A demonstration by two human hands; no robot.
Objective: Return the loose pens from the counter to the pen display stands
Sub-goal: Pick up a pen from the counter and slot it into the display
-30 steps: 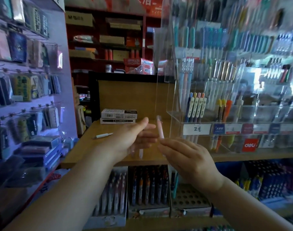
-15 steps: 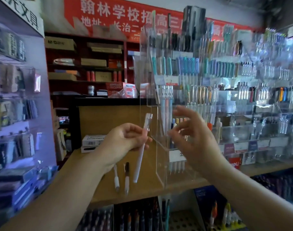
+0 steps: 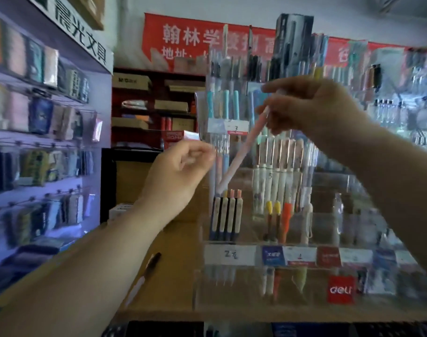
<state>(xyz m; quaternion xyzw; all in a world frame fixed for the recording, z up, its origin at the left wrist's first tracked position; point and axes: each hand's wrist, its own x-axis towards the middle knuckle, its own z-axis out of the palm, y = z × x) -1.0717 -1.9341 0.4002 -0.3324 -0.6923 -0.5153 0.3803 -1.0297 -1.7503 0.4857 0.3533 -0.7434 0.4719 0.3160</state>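
Observation:
My right hand pinches the top of a pale pink pen, which slants down and left with its tip just above a row of pens in the clear acrylic pen display stand. My left hand hovers beside the stand's left edge, fingers curled, with nothing visibly in it. A loose pen with a dark cap lies on the wooden counter, partly hidden by my left forearm.
Tiered acrylic stands full of pens fill the right half. A wall rack of hanging packets lines the left. White boxes sit at the counter's back. Red shelves with cartons stand behind.
The pink pen passed from my left hand to my right, which rose and now tilts it toward the stand. The view has tipped upward and closer to the display.

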